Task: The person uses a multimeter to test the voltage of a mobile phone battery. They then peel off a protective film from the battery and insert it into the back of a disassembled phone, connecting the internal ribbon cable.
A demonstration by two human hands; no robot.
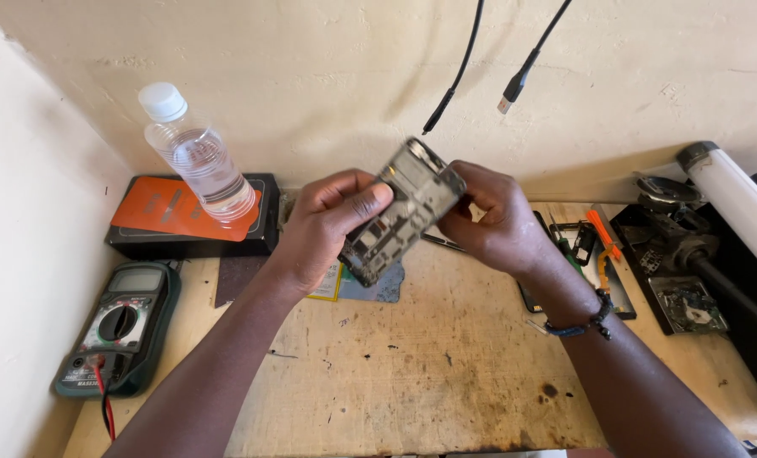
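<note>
Both my hands hold an opened phone body (402, 212) above the wooden bench, its bare inner frame and circuitry facing me. My left hand (328, 222) grips its lower left side, thumb pressed on the frame. My right hand (490, 219) holds the upper right edge from behind. The phone is tilted diagonally and slightly blurred. A beaded bracelet (584, 322) circles my right wrist.
A clear water bottle (197, 157) stands on a black and orange box (187, 214) at back left. A green multimeter (120, 326) lies at left. Two cables (514, 80) hang down the wall. Phone parts, an orange tool (601, 233) and a circuit board (688, 305) lie at right.
</note>
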